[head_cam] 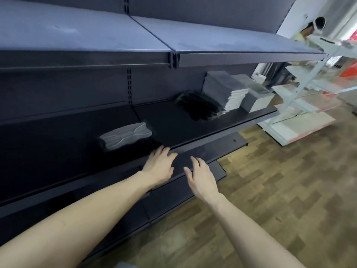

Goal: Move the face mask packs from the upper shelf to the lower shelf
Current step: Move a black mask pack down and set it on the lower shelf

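A clear pack of white face masks (pixel 125 136) lies on the dark middle shelf (pixel 193 130), left of the shelf joint. Further right on that shelf lies a pack of black face masks (pixel 201 107). My left hand (pixel 160 164) hovers over the front edge of the shelf just below and right of the white pack, fingers apart, holding nothing. My right hand (pixel 201 178) is beside it, over the lower shelf (pixel 212 149), also empty with fingers spread. The top shelf (pixel 212 35) is bare.
Stacks of grey and white flat packets (pixel 226 91) stand at the right end of the middle shelf. A white rack (pixel 301 105) with goods stands to the right on the wooden floor (pixel 280 190). Another person (pixel 311 29) is behind it.
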Available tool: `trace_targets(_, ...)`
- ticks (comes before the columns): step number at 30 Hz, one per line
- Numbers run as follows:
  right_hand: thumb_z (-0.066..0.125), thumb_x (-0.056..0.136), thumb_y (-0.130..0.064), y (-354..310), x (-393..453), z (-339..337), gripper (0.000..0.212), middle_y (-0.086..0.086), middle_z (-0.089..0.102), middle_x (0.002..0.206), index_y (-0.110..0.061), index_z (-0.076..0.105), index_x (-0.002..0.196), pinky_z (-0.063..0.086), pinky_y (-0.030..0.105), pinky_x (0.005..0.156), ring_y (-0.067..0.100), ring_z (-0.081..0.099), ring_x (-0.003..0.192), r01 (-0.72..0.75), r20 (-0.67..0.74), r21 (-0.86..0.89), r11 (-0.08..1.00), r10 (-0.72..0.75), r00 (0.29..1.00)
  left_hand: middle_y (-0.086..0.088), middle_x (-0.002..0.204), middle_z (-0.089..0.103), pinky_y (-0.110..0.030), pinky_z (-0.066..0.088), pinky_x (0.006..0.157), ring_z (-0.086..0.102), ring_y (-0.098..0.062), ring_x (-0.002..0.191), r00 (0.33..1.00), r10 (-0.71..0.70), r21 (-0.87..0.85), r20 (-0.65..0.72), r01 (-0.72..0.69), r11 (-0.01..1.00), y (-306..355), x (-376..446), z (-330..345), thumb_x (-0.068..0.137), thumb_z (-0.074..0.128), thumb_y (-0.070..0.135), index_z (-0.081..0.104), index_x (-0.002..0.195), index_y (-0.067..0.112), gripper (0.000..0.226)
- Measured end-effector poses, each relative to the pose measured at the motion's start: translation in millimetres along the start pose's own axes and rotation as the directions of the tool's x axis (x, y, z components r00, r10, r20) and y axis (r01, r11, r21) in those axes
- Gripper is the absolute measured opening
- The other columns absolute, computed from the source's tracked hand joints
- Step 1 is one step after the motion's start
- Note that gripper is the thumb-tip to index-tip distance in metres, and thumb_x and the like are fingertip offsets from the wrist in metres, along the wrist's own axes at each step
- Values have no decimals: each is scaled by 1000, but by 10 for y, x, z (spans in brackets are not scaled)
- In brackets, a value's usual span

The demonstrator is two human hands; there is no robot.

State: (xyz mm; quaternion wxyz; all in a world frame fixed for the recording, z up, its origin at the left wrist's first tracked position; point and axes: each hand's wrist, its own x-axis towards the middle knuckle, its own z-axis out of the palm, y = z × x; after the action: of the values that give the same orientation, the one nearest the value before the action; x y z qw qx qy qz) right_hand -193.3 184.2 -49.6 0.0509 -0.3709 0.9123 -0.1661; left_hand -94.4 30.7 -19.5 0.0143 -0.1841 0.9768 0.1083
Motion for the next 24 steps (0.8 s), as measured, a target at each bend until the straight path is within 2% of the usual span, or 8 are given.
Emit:
trace_targets(4, 37, 104, -48, 323, 440, -137, 59, 10, 32, 157, -13, 34, 152, 34, 40, 114, 28, 29, 145, 77, -13, -35, 996, -78, 997, -7, 161, 19, -45, 22, 119, 11, -30, 149, 1000, -20, -27, 1, 20, 999, 203, 453, 21, 100, 50, 33, 28, 154, 23, 60)
trace_targets(7, 42, 103, -45, 496, 901, -211, 58, 11, 34, 156, -14, 35, 151, 36, 42, 113, 29, 31, 143, 135, -46, -56, 989, -138, 989, -6, 164, 14, -44, 22, 119, 7, -29, 151, 999, -45, -97, -13, 43, 994, 255, 907, -21, 100, 49, 33, 25, 155, 25, 61)
trace_targets(13, 57, 96, -32, 950, 1763, -300, 59, 21, 34, 155, -5, 41, 146, 28, 46, 120, 39, 25, 146, 203, -124, -149, 968, -222, 967, -5, 166, 2, -46, 4, 123, -4, -28, 152, 990, -132, -229, 41, 138, 964, 358, 1926, 174, 103, 39, 45, 16, 158, 24, 63)
trace_targets(16, 53, 94, -30, 1165, 2236, -350, 66, 21, 28, 158, -4, 33, 151, 26, 49, 120, 39, 19, 149, 254, -134, -173, 951, -279, 951, -4, 166, -6, -48, 3, 123, -10, -28, 151, 979, -181, -235, 96, 199, 951, 434, 2175, 318, 102, 35, 52, 15, 158, 22, 67)
trace_targets(19, 46, 97, -38, 1227, 2668, -395, 67, 18, 15, 164, -8, 28, 154, 17, 47, 123, 36, 6, 152, 270, -178, -82, 959, -281, 943, -1, 165, -8, -46, -1, 122, -12, -26, 151, 969, -225, -270, 99, 243, 932, 500, 2233, 347, 101, 38, 54, 20, 157, 23, 67)
trace_targets(21, 56, 95, -41, 1156, 2952, -439, 77, 16, 4, 166, -14, 20, 157, 12, 48, 122, 34, -1, 153, 279, -177, -35, 960, -280, 943, 2, 165, -3, -44, -1, 121, -7, -25, 151, 964, -245, -278, 99, 263, 924, 506, 2240, 262, 101, 40, 52, 25, 155, 24, 62)
trace_targets(24, 58, 92, -57, 1121, 3397, -483, 95, 14, -10, 166, -19, 3, 160, 2, 50, 123, 31, -9, 153, 269, -49, -65, 961, -272, 961, 5, 156, 17, -40, 15, 119, 16, -26, 145, 960, -275, -312, 47, 275, 909, 473, 2273, 174, 100, 45, 49, 41, 143, 27, 48)
